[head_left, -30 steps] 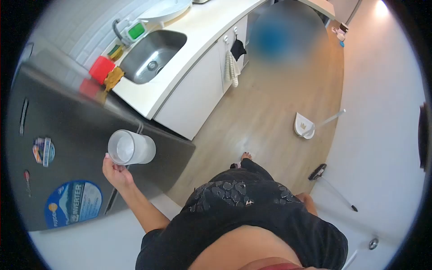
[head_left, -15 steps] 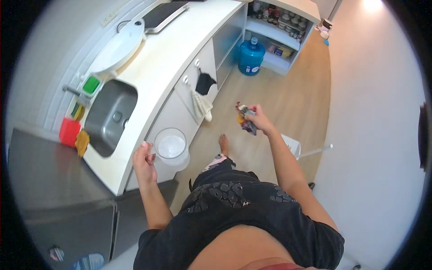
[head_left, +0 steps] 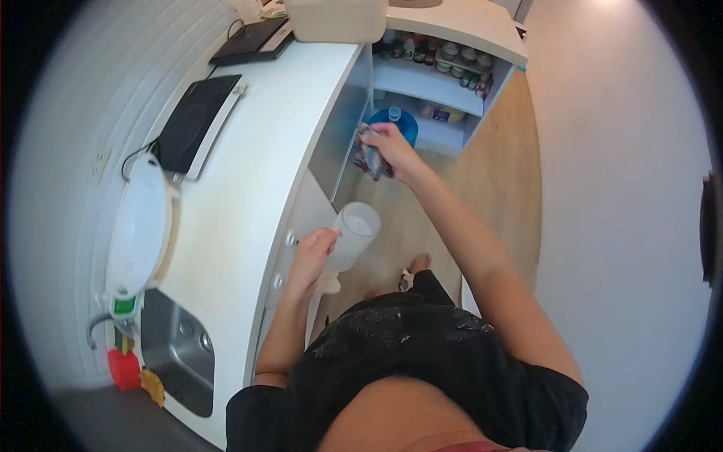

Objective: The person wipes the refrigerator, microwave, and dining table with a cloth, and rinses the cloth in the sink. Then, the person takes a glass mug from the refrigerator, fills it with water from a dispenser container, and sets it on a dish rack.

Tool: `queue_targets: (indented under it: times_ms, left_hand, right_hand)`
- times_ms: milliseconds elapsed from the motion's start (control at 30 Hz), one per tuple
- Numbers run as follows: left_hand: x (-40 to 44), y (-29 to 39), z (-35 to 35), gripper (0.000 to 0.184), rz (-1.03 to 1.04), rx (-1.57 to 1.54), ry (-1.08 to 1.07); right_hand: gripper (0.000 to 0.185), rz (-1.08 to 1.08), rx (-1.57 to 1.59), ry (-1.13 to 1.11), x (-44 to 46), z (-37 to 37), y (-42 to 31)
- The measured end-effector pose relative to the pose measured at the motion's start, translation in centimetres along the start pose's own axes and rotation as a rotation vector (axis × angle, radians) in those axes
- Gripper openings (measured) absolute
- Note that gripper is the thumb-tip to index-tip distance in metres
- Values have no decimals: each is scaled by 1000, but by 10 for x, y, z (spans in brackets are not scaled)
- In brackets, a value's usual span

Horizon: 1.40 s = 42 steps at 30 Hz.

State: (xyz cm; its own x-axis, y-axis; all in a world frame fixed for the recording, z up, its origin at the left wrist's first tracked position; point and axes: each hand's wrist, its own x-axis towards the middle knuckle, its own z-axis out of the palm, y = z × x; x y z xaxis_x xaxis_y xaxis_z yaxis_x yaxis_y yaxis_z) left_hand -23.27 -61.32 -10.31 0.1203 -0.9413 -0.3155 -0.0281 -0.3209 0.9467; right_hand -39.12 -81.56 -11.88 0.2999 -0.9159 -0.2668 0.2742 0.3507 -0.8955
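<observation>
My left hand (head_left: 310,258) is closed around the handle of a translucent whitish jug (head_left: 352,245), held upright in front of the cabinet doors. The jug's wide round mouth faces up towards me. Farther forward, my right hand (head_left: 395,151) grips a crumpled multicoloured bundle (head_left: 369,157); motion blur hides whether it is cloth or packaging. That bundle hangs beside the counter's front, and behind it stands a blue water bottle (head_left: 407,124), partly hidden by the hand.
Along the left runs a white counter (head_left: 248,173) with a sink (head_left: 177,343), a white oval lid or tray (head_left: 141,226), a black hotplate (head_left: 197,120) and a beige bin (head_left: 337,19). Ahead, an open shelf (head_left: 429,83) holds several jars. A white wall (head_left: 617,226) borders the right.
My view has moved forward along the counter. Both hands still hold their things; the bundle has come closer to the counter front, and the water bottle is now partly covered.
</observation>
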Motion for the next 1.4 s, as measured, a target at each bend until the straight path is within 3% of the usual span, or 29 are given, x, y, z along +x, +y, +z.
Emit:
queue_targets:
  times_ms: [67,167,233,267,367,500,633,700,800,967,1033,1133,1400]
  left_hand:
    - [54,1,19,31,-47,-62,-30]
    - [121,6,60,32,-52,-119,-13]
    - [179,25,85,33,-69,-90,41]
    - [203,33,97,33,-139,-127,61]
    - [268,55,122,32,-69,-253,3]
    - [357,90,156,28,-70,-308,-55]
    - [454,98,174,28,-58,-287,-82]
    - [495,96,179,27,-67,-310,-105]
    - [556,99,188,24,-117,-463,-101]
    - [630,91,198,21,-103,-584,-73]
    - [641,101,200,20,-160,-563,-20]
    - [653,103,205,19,-183,-593,79]
    - [673,95,234,22,-59,-616,285]
  right_hand:
    - [45,-132,-56,-86,60,15,-24]
    - [48,-118,-163,-322,123,33,-70]
    - [45,-444,-499,-306,170,33,-82]
    - [37,-629,-720,-156,193,24,-83]
    - [30,-706,-821,-287,264,-37,-122]
    - [24,-642,-998,69,352,-129,-186]
    - [26,-803,-1181,28,426,-165,-229]
    - [32,-1009,-1392,-111,461,-176,-238]
    - [35,-1100,-1463,-265,502,-182,-242]
    - [30,-1013,-1418,-559,548,-188,-246]
    - [28,-1203,-1490,-679,562,-191,-246]
    - [22,-1268,-1347,-715,582,-196,-236]
    - [14,-1237,-1134,-934,618,-189,-231]
